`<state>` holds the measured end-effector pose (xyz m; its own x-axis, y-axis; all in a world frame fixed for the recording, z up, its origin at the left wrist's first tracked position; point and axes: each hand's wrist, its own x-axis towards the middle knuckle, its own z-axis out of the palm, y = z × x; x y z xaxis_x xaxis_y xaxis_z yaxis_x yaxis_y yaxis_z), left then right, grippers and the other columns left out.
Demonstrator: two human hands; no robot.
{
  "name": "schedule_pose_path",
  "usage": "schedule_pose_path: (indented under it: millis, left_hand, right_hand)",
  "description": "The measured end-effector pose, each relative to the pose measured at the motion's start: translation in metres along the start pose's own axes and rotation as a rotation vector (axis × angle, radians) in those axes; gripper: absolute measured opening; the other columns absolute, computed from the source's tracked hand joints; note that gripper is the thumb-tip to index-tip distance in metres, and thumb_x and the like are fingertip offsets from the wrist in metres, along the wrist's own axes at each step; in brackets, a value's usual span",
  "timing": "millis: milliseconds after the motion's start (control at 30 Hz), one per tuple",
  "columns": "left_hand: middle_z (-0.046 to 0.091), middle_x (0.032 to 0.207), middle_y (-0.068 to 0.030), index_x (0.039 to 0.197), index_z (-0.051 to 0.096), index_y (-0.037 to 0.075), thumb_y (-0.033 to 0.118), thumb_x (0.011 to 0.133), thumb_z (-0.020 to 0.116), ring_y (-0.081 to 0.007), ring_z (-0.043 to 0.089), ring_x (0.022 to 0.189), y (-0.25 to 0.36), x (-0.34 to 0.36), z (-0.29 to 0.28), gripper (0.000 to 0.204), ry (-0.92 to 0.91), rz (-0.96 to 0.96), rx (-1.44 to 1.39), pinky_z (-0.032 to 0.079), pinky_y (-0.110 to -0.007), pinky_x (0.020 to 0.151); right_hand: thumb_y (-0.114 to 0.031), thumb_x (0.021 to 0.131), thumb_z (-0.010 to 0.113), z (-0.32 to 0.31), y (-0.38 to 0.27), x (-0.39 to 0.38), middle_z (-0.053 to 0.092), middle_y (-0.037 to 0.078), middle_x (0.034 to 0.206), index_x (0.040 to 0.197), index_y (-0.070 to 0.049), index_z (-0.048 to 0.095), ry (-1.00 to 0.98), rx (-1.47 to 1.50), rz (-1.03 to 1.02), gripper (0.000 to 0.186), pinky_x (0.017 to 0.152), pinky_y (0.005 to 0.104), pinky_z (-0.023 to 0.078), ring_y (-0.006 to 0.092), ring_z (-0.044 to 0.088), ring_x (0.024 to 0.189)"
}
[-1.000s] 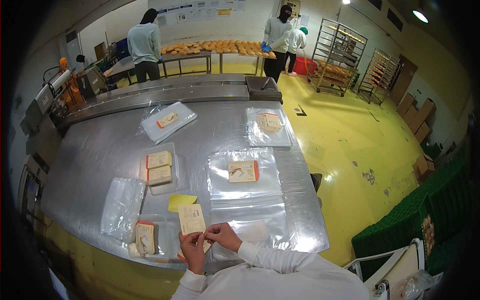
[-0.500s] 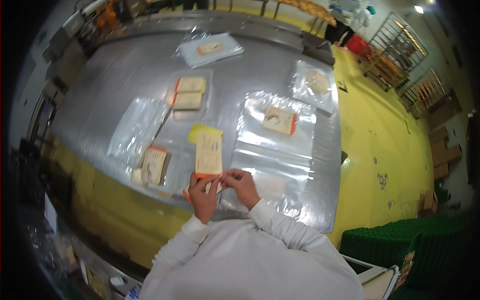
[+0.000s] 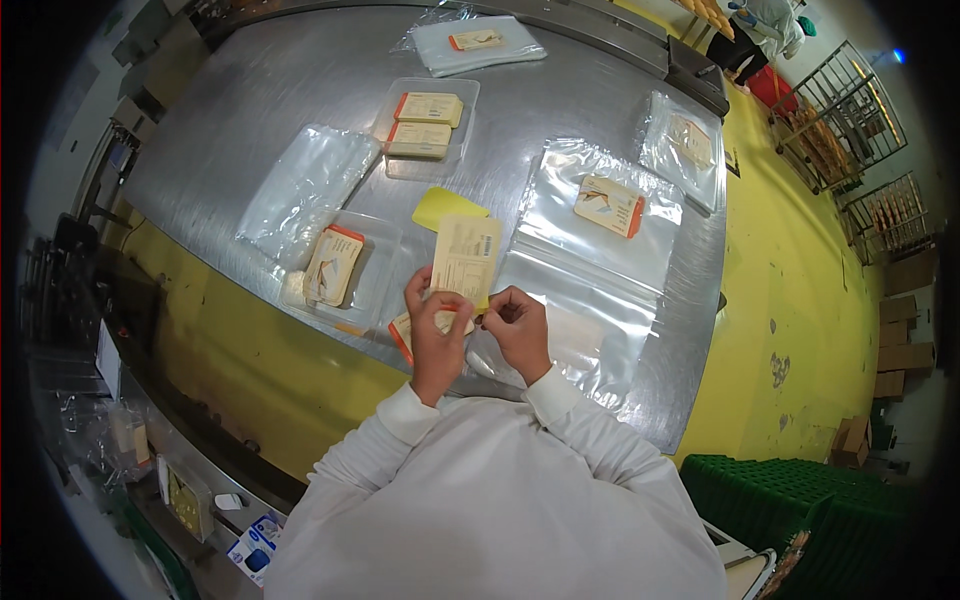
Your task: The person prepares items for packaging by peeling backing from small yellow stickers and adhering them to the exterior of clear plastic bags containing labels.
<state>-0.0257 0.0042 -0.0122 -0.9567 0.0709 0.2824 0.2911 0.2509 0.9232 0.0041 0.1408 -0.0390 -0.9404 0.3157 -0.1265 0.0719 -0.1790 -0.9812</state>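
My left hand [image 3: 437, 335] is closed on a cream printed card [image 3: 466, 255], gripping it near its lower end. At the card's lower right corner, the fingers of my right hand [image 3: 518, 328] are pinched together, next to a small yellow sliver; exactly what they pinch is hidden. Another orange-edged card [image 3: 402, 338] lies partly under my left hand. Just beyond the held card is a yellow card [image 3: 445, 206]. To the left, a stack of picture cards [image 3: 334, 265] sits in a clear plastic tray [image 3: 378, 262].
Clear bags with a card [image 3: 610, 207] on top lie to the right on the metal table [image 3: 270, 90]. More bags [image 3: 310, 190] lie left, others far [image 3: 475, 45] and far right [image 3: 690, 145]. A second tray [image 3: 468, 100] holds two card stacks. Green crates [image 3: 770, 490] stand lower right.
Both hands have risen slightly with the card, whose upper end now tilts right. The view has shifted, so the table's contents appear higher and farther right.
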Motion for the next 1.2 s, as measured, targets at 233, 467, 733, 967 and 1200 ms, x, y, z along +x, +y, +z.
schedule_pose_path:
  millis: [233,467,733,967,1200]
  left_hand:
    - [0.057,0.118,-0.0104,0.104,0.057,0.003,0.001,0.097,0.060,-0.0174,0.058,0.103,0.004,0.064,-0.107,0.008,0.324,-0.068,-0.064,0.048,-0.033,0.085]
    - [0.062,0.116,-0.0121,0.103,0.060,0.001,-0.004,0.095,0.060,-0.0197,0.060,0.106,0.040,0.060,-0.099,0.010,0.090,0.326,0.108,0.049,-0.032,0.090]
    - [0.062,0.124,-0.0158,0.103,0.064,0.000,-0.007,0.082,0.070,-0.0313,0.062,0.113,0.044,0.021,-0.021,0.023,-0.777,0.291,-0.083,0.049,-0.041,0.096]
    - [0.049,0.146,-0.0155,0.142,0.047,0.007,0.002,0.085,0.070,-0.0370,0.046,0.136,0.005,0.013,0.026,0.062,-0.821,0.090,-0.035,0.038,-0.044,0.113]
    - [0.036,0.155,-0.0220,0.152,0.031,0.004,-0.001,0.089,0.052,-0.0385,0.036,0.144,-0.072,-0.022,0.082,0.066,-0.817,0.325,0.158,0.024,-0.049,0.123]
  right_hand:
    - [-0.005,0.083,0.069,-0.003,0.031,0.035,0.067,0.014,0.070,0.078,-0.001,0.055,0.328,-0.072,0.217,0.015,0.055,0.0303,0.053,0.0161,0.066,0.059]
    - [-0.009,0.092,0.069,-0.016,0.025,0.053,0.069,0.009,0.090,0.113,0.005,0.066,0.163,0.066,0.191,0.025,0.072,0.0276,0.056,0.0168,0.068,0.081]
    - [-0.009,0.090,0.074,-0.120,-0.046,-0.025,0.070,0.004,0.081,0.096,0.003,0.069,0.124,0.134,0.158,0.014,0.066,0.0221,0.047,0.0081,0.062,0.075]
    - [-0.011,0.093,0.071,-0.164,0.010,-0.078,0.071,0.004,0.086,0.099,0.006,0.071,0.724,-0.224,0.124,0.018,0.069,0.0223,0.048,0.0072,0.062,0.075]
    - [-0.017,0.095,0.068,-0.158,0.050,-0.074,0.071,0.007,0.081,0.102,0.006,0.072,0.669,-0.386,0.142,0.024,0.067,0.0263,0.049,0.0093,0.060,0.070]
